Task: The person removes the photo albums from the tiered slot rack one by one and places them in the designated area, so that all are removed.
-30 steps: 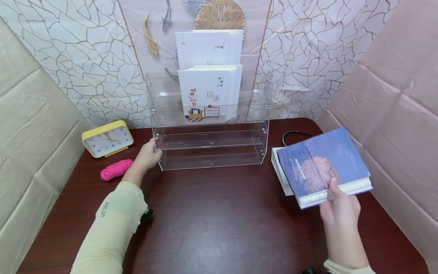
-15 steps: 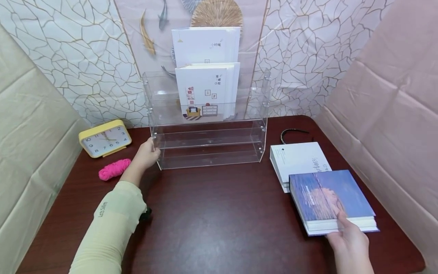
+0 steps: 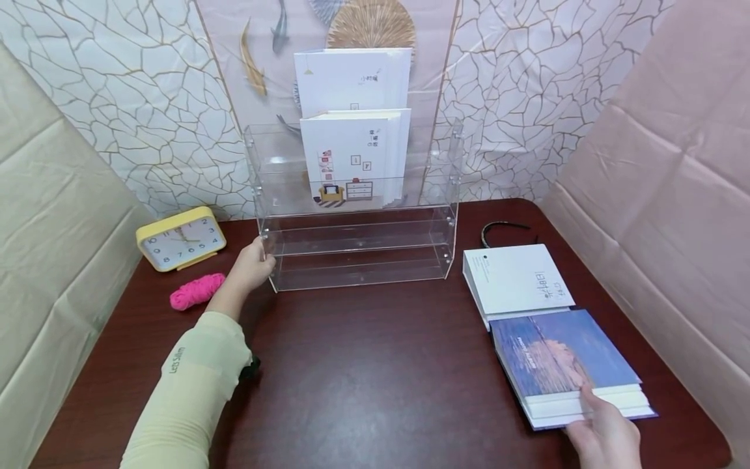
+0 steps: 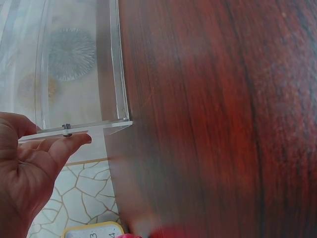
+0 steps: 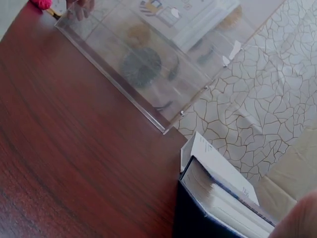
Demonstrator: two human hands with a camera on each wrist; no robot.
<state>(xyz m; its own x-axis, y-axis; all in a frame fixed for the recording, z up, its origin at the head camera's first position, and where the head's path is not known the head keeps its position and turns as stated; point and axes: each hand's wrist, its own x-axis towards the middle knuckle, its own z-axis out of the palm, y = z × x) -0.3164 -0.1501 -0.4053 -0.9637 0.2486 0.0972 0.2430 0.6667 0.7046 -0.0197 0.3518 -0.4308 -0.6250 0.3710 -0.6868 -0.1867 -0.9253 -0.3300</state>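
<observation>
At the rack's left side, my left hand grips the upright panel of the clear acrylic rack, thumb on one face and fingers on the other in the left wrist view. My right hand pinches the near edge of a thick blue and purple book, thumb on top of its cover. The right wrist view shows that book from its page edges, with only part of the thumb in sight. Just behind it lies a white book, its near edge right at the blue book's far edge.
Two white books stand in the rack's upper tiers, the front one with a furniture drawing. A yellow clock and a pink yarn skein are at the left. A dark thin band lies behind the white book.
My right hand has brought the blue book from over the white book toward the near edge, and lower, uncovering the white one. My left hand keeps its grip on the rack.
</observation>
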